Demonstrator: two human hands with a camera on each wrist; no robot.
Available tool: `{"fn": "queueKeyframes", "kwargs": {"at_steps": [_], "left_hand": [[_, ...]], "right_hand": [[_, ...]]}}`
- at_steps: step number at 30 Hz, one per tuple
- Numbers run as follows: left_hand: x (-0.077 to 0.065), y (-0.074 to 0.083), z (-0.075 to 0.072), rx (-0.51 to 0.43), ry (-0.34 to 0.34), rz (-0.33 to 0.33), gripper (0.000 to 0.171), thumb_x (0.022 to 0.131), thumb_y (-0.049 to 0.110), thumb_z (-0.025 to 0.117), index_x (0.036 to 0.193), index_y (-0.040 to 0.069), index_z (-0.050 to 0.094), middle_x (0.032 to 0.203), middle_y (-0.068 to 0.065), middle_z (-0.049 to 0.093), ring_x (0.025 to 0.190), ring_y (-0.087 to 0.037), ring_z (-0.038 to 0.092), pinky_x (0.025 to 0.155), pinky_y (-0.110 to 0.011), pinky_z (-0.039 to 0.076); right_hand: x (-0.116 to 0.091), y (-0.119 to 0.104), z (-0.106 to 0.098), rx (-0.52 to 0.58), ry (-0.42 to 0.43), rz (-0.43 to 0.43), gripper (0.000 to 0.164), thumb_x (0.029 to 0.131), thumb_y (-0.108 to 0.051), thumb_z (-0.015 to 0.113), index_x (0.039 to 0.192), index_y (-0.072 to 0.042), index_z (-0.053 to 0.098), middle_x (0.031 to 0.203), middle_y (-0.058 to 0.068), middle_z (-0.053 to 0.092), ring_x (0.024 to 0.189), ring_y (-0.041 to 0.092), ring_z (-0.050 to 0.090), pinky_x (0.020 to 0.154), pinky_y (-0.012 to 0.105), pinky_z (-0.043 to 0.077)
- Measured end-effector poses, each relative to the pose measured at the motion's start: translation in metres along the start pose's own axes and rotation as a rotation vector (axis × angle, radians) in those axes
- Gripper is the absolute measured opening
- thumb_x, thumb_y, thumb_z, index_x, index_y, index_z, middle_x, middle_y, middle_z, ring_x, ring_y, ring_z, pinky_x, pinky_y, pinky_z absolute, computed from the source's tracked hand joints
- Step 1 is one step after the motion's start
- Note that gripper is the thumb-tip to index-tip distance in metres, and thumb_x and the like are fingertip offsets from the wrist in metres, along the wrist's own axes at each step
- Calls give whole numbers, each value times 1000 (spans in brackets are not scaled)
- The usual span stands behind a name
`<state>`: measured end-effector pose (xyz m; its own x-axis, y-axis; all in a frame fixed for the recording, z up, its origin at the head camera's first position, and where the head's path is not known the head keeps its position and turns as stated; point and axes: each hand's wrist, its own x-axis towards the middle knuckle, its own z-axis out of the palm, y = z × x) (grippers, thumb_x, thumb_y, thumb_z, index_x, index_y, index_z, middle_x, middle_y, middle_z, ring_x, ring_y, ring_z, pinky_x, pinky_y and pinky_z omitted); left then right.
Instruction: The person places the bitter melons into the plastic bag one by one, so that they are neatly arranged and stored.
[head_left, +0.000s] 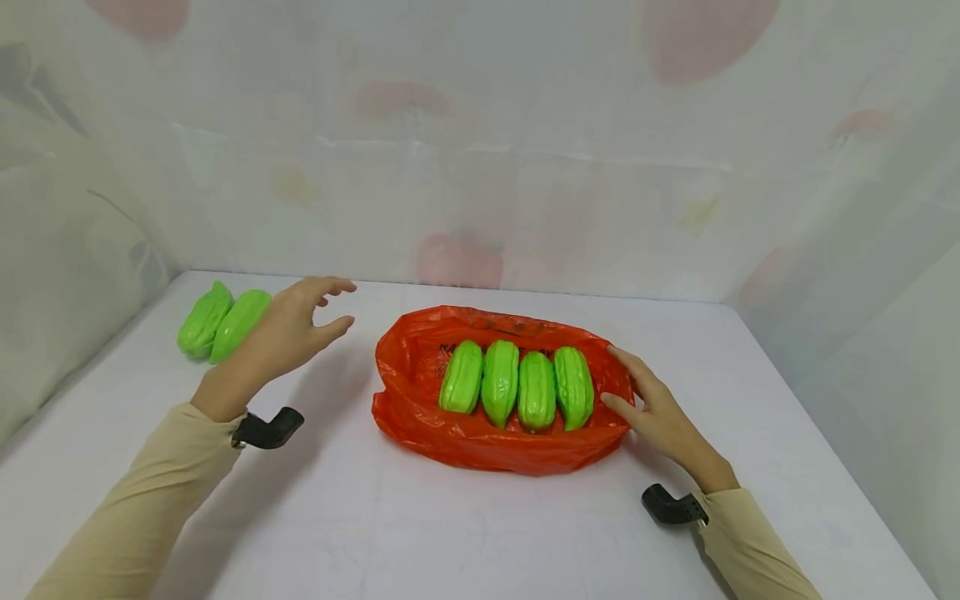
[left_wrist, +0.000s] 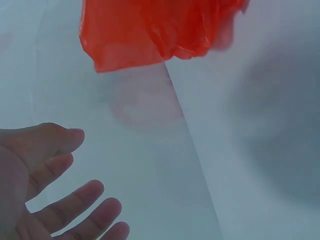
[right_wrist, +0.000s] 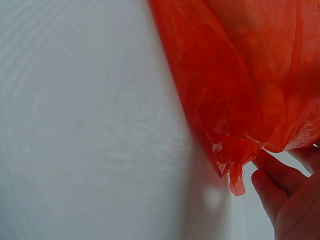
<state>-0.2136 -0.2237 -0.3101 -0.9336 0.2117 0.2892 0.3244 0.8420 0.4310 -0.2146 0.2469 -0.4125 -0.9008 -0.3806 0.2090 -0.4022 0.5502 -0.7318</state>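
Note:
A red plastic bag [head_left: 480, 446] lies spread with its mouth facing up. Several glossy green ridged gourds [head_left: 537, 392] lie side by side in it. At the bag's right end my right hand [head_left: 663, 421] touches the rim, thumb and fingers apart; the right wrist view shows its fingers [right_wrist: 280, 172] right at the crumpled red plastic. My left hand [head_left: 296, 329] is held above the table left of the bag, fingers loosely bent and nothing in them. Its thumb and fingers are apart in the left wrist view. Behind it two more green gourds [head_left: 201, 323] lie together.
The white table [head_left: 420, 533] runs back to a pale curtain [head_left: 525, 208] with faded fruit prints. More pale sheeting [head_left: 892, 333] encloses the sides. A black wrist camera [head_left: 268, 428] juts out from the left sleeve, another black camera [head_left: 671, 505] from the right one.

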Motion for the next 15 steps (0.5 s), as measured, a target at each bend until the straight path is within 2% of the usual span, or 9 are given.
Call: {"fn": "queueKeyframes", "kwargs": {"at_steps": [10, 15], "left_hand": [[-5, -24, -3, -3, 36, 11, 40, 92, 10, 65, 130, 2, 57, 123, -25, 59, 106, -44, 57, 88, -57, 47], [-8, -37, -4, 17, 40, -14, 41, 92, 10, 65, 131, 0, 56, 124, -28, 57, 106, -46, 56, 88, -58, 46]], "right_hand": [[0, -1, 0, 0, -1, 5, 66, 98, -15, 60, 154, -5, 28, 158, 23, 31, 142, 49, 34, 108, 63, 35], [0, -1, 0, 6, -2, 4, 65, 98, -15, 60, 154, -5, 29, 158, 23, 31, 142, 48, 34, 108, 63, 36]]}}
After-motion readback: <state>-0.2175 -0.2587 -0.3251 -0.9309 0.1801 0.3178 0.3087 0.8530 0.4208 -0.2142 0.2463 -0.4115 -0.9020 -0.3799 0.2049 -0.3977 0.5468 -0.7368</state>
